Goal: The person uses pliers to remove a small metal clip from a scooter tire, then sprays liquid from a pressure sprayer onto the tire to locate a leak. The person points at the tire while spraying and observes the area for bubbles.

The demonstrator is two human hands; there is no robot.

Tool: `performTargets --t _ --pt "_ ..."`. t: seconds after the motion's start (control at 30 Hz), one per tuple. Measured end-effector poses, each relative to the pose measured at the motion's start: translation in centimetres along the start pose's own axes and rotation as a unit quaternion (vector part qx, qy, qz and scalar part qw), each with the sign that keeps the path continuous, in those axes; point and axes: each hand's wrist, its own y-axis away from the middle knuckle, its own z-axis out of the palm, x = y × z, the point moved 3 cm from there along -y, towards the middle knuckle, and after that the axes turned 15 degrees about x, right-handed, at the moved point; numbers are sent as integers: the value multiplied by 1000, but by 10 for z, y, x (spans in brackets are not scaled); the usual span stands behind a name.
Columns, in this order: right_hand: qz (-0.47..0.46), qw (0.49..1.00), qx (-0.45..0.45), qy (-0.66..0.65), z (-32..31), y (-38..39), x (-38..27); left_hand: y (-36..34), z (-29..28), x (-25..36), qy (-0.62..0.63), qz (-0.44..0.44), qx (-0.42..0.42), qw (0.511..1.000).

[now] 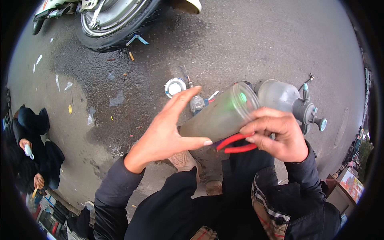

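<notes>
My right hand [278, 134] grips the rim of a cloudy plastic cylinder [218, 114] that has a green spot inside; red pliers-like handles [236, 142] show under those fingers. My left hand [164, 134] is open around the cylinder's other end, fingers spread and thumb along its lower side; whether the thumb touches is unclear. Behind the cylinder, on the pavement, lie a grey pump sprayer [280, 95], a small metal tool with a clear container [197, 103] and a round white-topped tin [175, 88].
A tyred wheel [108, 42] of a two-wheeler stands at the top left on wet asphalt [240, 36] with scattered scraps. A person in dark clothing [30, 148] is at the left, holding small objects. A box [344, 186] stands at the lower right. My shoe [182, 162] is below my hands.
</notes>
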Motion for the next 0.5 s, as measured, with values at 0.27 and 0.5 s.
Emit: performTargets --t 0.27,0.5 --pt "45 940 320 110 -52 -3 20 25 -16 -28 87 -46 120 988" --pt "61 895 349 272 -50 -52 101 34 -14 -30 87 -64 88 990"
